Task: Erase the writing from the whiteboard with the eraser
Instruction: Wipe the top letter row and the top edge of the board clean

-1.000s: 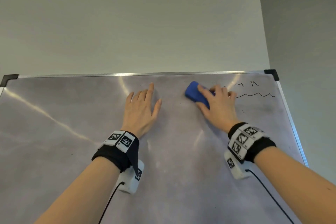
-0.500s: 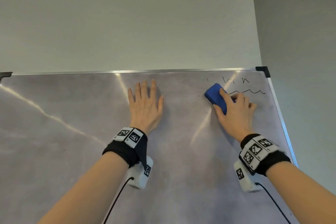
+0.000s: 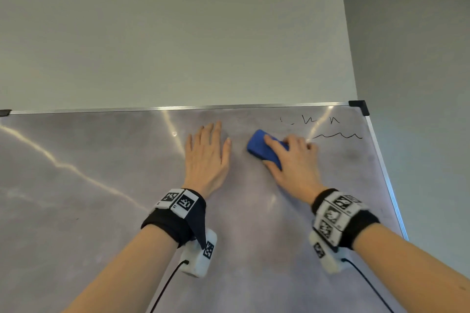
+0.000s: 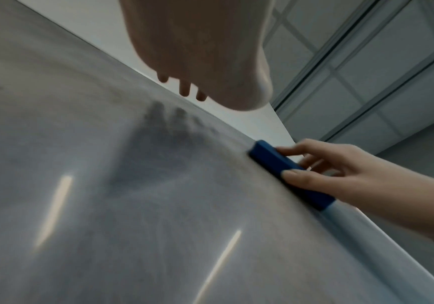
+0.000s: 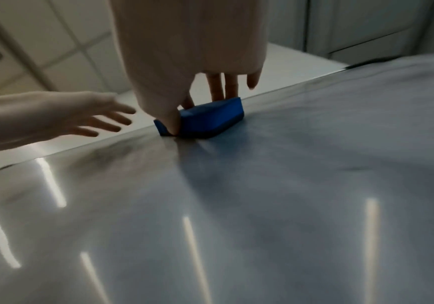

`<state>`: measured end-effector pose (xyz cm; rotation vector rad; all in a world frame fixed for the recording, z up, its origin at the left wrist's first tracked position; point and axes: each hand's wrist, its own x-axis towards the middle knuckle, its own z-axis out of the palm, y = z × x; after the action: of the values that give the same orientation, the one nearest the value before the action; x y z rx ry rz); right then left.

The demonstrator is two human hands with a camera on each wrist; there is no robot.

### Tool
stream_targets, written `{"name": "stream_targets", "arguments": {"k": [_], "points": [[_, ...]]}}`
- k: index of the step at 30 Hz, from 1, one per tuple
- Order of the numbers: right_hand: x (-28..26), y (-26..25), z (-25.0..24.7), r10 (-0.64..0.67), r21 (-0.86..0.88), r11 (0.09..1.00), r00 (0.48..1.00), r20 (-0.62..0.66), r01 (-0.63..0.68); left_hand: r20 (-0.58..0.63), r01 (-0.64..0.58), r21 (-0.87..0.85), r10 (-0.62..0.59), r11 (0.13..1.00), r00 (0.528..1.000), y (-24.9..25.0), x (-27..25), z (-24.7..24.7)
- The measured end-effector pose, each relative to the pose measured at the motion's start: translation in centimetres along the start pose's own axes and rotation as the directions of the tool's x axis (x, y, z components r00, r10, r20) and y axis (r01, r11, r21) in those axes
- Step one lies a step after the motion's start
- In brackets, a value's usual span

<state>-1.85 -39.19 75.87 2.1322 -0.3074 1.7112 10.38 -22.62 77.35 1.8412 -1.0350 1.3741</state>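
The whiteboard [image 3: 101,185] fills the lower part of the head view, its surface grey and smeared. Black writing [image 3: 338,134], a wavy line with a few short marks above it, sits near the top right corner. My right hand [image 3: 292,160] grips the blue eraser [image 3: 259,147] and holds it flat on the board, left of the writing. In the wrist views the eraser [image 4: 283,164] [image 5: 210,119] lies under thumb and fingers. My left hand [image 3: 207,157] lies on the board with fingers straight, just left of the eraser, holding nothing.
The board's metal frame [image 3: 178,108] runs along the top, with a black corner cap [image 3: 358,105] at the top right. Behind it stands a plain pale wall [image 3: 178,33]. Light streaks glare across the board's left side.
The right hand swept the eraser right toward the writing, then back left to beside the left hand. Part of the upper marks is gone. The left hand stayed flat on the board.
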Motion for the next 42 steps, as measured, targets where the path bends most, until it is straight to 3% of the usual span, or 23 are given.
{"name": "stream_targets", "arguments": {"k": [4,7,10,13,15,18,19,23,25,28,30,32,34,38,42], "points": [[1.1,5.5,-1.3,0.183,-0.073,0.981,0.982,0.053,-0.179,0.070,-0.111,0.083,0.105,0.990,0.992,1.2,0.2,1.1],[3.8,5.1,-1.2,0.315,-0.096,0.946,0.948,0.048,-0.310,0.037,-0.117,0.137,0.113,0.984,0.993,1.2,0.5,1.3],[3.2,1.8,-0.1,0.131,-0.029,0.991,0.991,0.040,-0.130,0.013,-0.130,0.170,0.130,0.977,0.991,1.1,0.6,1.3],[2.5,2.3,0.2,-0.050,-0.019,0.999,0.999,0.010,0.051,0.010,-0.117,0.171,0.117,0.978,0.993,1.3,0.4,1.6],[3.7,4.5,-0.4,0.023,-0.055,0.998,0.999,0.026,-0.022,0.004,-0.106,0.187,0.107,0.977,0.994,1.5,0.3,1.9],[4.9,5.7,-1.0,0.256,-0.105,0.963,0.966,0.050,-0.249,-0.003,-0.107,0.203,0.110,0.973,0.994,1.5,0.1,2.0],[4.5,4.9,-1.1,0.259,-0.084,0.964,0.964,0.057,-0.254,0.008,-0.110,0.211,0.111,0.971,0.994,1.6,0.0,2.1],[0.5,2.3,-0.2,-0.076,0.000,0.997,0.996,0.037,0.076,0.031,-0.070,0.226,0.064,0.972,0.997,2.2,0.0,2.5],[0.3,3.8,-0.6,-0.102,-0.025,0.994,0.994,0.043,0.103,0.029,-0.044,0.222,0.038,0.974,0.999,2.9,0.0,2.6],[1.5,7.9,-1.8,0.141,-0.086,0.987,0.988,0.063,-0.136,0.024,-0.075,0.197,0.072,0.978,0.997,4.2,-0.1,2.6],[2.1,9.7,-2.5,0.339,-0.117,0.936,0.940,0.048,-0.331,0.050,-0.122,0.182,0.114,0.976,0.992,5.0,-0.2,2.8],[2.4,9.3,-2.6,0.433,-0.138,0.895,0.901,0.036,-0.424,0.076,-0.140,0.174,0.129,0.975,0.989,5.4,-0.2,3.1],[2.8,7.0,-2.2,0.405,-0.133,0.909,0.912,0.063,-0.394,0.072,-0.136,0.181,0.124,0.974,0.990,5.6,-0.1,3.5],[3.7,4.1,-1.2,0.181,-0.124,0.978,0.978,0.108,-0.167,0.037,-0.128,0.170,0.123,0.977,0.992,5.6,0.2,3.9],[3.2,8.0,-2.3,0.118,-0.154,0.983,0.984,0.132,-0.098,0.027,-0.152,0.193,0.149,0.969,0.988,5.5,0.3,3.8]]}}
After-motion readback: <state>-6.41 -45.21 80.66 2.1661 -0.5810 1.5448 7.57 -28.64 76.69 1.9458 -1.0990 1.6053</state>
